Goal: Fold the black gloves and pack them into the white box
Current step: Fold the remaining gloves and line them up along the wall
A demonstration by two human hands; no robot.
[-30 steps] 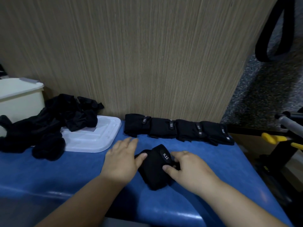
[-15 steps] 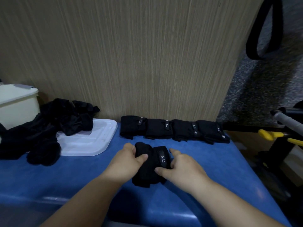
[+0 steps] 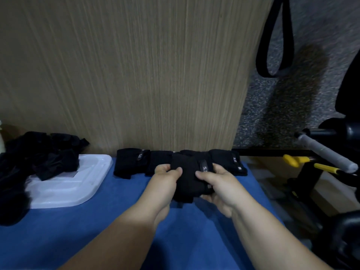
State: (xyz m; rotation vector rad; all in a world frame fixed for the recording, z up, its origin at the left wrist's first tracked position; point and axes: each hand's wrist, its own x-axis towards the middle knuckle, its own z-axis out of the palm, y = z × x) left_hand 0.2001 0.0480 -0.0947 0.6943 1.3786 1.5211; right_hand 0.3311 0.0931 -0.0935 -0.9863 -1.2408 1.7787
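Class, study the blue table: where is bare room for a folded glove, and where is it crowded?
Bare blue table: between the white lid and the left hand, in front of the lid, and right of the right hand. Crowded: the folded-glove row along the wall, the loose glove pile overlapping the lid.

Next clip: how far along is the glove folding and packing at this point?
Done: a row of folded black fabric gloves lies against the wood-grain panel. In hand: the left hand and right hand both grip another folded black glove over the blue table. Left: a heap of unfolded black gloves sits partly on the white plastic lid, and no packing is visible.
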